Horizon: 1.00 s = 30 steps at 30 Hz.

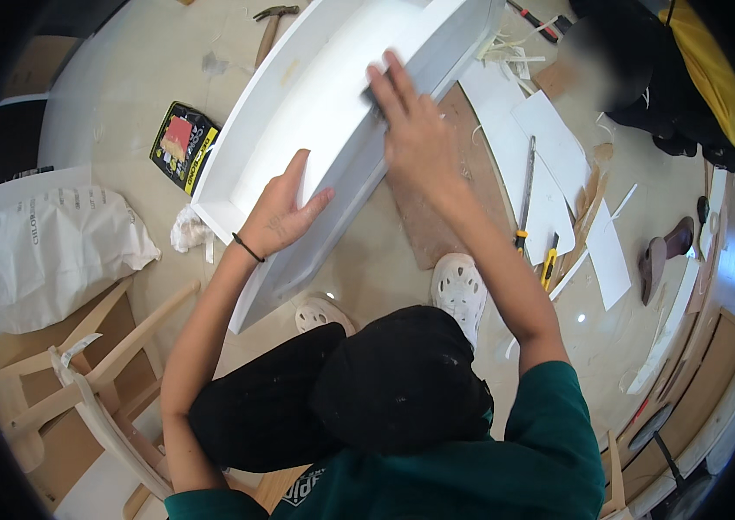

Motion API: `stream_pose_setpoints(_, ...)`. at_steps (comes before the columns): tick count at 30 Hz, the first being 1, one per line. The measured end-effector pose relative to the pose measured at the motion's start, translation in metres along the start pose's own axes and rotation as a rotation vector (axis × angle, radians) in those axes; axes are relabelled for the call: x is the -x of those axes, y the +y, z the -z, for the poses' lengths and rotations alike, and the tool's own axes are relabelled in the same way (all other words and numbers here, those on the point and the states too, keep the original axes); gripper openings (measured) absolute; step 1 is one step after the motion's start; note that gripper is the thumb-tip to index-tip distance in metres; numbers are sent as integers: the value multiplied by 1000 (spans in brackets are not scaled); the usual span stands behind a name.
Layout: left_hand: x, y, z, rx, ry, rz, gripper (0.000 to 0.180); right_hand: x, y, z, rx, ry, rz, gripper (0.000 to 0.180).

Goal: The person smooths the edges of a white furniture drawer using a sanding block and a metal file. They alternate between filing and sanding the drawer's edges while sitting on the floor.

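A long, white-painted wooden box-like piece [324,104] with raised sides lies tilted across my knees' front, reaching to the top edge. My left hand [285,212] straddles its near rim, fingers on the inner side and thumb on the outer face, holding it. Farther along the same rim, my right hand [415,130] presses a small dark block [376,95] against the edge. Its fingers curl over the block, which is partly hidden and blurred, so its exact kind is unclear.
Left lie a hammer [272,33], a black-yellow package [183,146], a white sack [59,256] and a wooden chair [94,381]. Right are white sheets [612,260], a long metal tool [528,186], a yellow cutter [549,262] and brown shoes [653,264]. Another person [636,69] sits upper right.
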<state>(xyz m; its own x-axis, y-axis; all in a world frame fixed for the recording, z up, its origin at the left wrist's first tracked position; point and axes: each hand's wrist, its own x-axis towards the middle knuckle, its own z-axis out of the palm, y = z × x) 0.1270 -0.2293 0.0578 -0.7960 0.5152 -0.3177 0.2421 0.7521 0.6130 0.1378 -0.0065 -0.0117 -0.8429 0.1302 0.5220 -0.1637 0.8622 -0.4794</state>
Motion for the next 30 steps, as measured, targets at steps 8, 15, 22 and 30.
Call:
stream_pose_setpoints(8,1,-5,-2,-42,19,-12,66,-8,5,-4,48,29,27,81)
stream_pose_setpoints(15,-1,12,8,13,-87,98,79,-41,36,5,73,63,-83,74)
stream_pose_setpoints(22,0,12,7,-15,-85,105,80,-30,31,11,106,-43,39,76)
stream_pose_setpoints(30,2,9,7,-28,-74,108,83,3,2,1,65,-62,93,81)
